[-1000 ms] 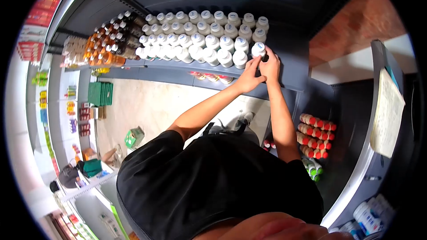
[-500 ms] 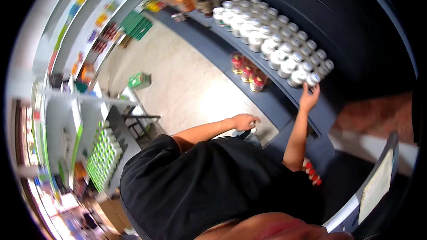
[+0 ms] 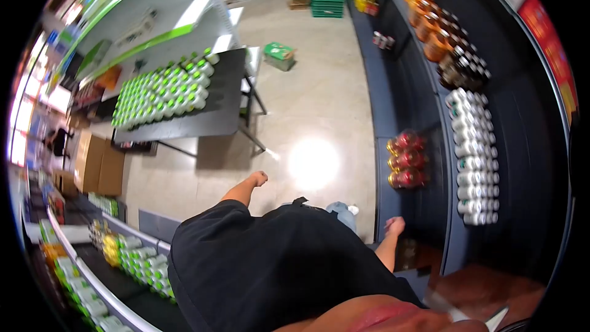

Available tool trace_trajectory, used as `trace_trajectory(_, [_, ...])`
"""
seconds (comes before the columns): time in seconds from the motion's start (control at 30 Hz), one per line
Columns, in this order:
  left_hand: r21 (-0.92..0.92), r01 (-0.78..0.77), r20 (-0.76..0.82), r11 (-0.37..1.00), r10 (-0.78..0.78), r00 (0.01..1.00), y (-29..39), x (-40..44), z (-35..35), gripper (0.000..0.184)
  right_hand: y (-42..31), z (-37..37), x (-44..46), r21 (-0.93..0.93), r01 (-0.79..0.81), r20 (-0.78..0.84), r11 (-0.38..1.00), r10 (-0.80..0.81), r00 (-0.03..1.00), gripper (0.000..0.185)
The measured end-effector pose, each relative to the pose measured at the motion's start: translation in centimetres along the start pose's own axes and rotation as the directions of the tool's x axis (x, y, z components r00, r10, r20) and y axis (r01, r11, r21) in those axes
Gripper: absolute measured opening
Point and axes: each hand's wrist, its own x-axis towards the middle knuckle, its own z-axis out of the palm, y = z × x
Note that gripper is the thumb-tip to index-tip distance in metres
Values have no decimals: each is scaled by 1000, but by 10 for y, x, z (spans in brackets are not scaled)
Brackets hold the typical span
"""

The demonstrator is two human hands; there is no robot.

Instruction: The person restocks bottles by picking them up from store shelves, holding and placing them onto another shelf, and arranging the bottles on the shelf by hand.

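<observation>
**Operator A:** Report your stations, left to right.

**Operator B:** At far left stands a brown cardboard carton (image 3: 98, 166). Near it, white bottles with bright green caps (image 3: 144, 264) line a low shelf. Next is a dark rectangular table (image 3: 224, 95) with thin legs, bearing a dense block of white green-capped bottles (image 3: 163, 95).

**Operator A:** State of your left grip?

**Operator B:** My left hand (image 3: 260, 178) hangs over the pale floor (image 3: 319, 98), near the table but apart from it. Its fingers are curled; I cannot tell whether they close fully. Beyond it, a green-and-white box (image 3: 279, 55) sits on the floor.

**Operator A:** And the right grip?

**Operator B:** My right hand (image 3: 395, 226) also has curled fingers; full closure cannot be determined. It is near the red-and-gold containers (image 3: 407, 160) on the lower shelf (image 3: 380, 86).

**Operator A:** Location of the white cylindrical bottles (image 3: 474, 160)?

**Operator B:** Farthest right, in close-set rows on the dark grey upper shelf (image 3: 456, 249), well apart from my left hand. Dark bottles with pale caps (image 3: 461, 69) adjoin the far end of the rows.
</observation>
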Motion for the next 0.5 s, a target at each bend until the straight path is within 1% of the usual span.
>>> trace_trajectory(0.03, [-103,17,-45,995,-22,999,-23,-15,-11,35,80,10,31,156,-218,320,963,160,934,35])
trace_trajectory(0.07, [-143,10,-112,990,-26,993,-47,-27,-14,34,71,24,-29,-298,-262,383,918,366,848,35])
trace_trajectory(0.1, [-183,2,-180,983,-35,983,-70,-41,-15,33,77,42,-61,-565,-179,421,805,468,777,34])
trace_trajectory(0.13, [-219,-5,-247,976,-51,968,-93,-54,-14,32,95,54,-74,-704,-61,459,707,519,721,33])
trace_trajectory(0.17, [-221,-36,-277,975,-27,961,-115,-65,-8,31,103,66,-87,-781,51,485,622,554,677,32])
trace_trajectory(0.2, [-244,4,-239,970,-64,969,-139,-69,2,31,106,79,-93,-821,166,508,546,567,648,31])
trace_trajectory(0.23, [-265,39,-198,963,-94,976,-159,-73,16,32,104,90,-93,-836,277,530,474,565,633,31])
trace_trajectory(0.3, [-407,138,-128,903,-207,970,-188,-91,55,33,95,108,-77,-818,496,568,290,548,615,30])
trace_trajectory(0.33, [-406,109,-114,907,-169,979,-201,-99,74,31,85,118,-65,-773,612,592,168,538,600,30])
trace_trajectory(0.37, [-401,83,-98,912,-132,986,-211,-111,93,29,75,128,-49,-676,737,625,5,535,569,30])
trace_trajectory(0.4, [-435,6,-9,900,-12,1000,-220,-126,107,29,64,141,-34,-512,841,661,-177,545,517,30])
trace_trajectory(0.43, [-323,-141,32,936,160,987,-224,-141,108,25,52,157,-18,-357,875,687,-327,543,483,30])
trace_trajectory(0.47, [-219,-309,73,925,331,941,-228,-155,108,22,38,175,-1,-239,865,709,-442,529,467,30])
trace_trajectory(0.5, [-140,-472,111,871,487,866,-232,-168,104,22,21,197,17,-271,833,718,-483,475,509,31])
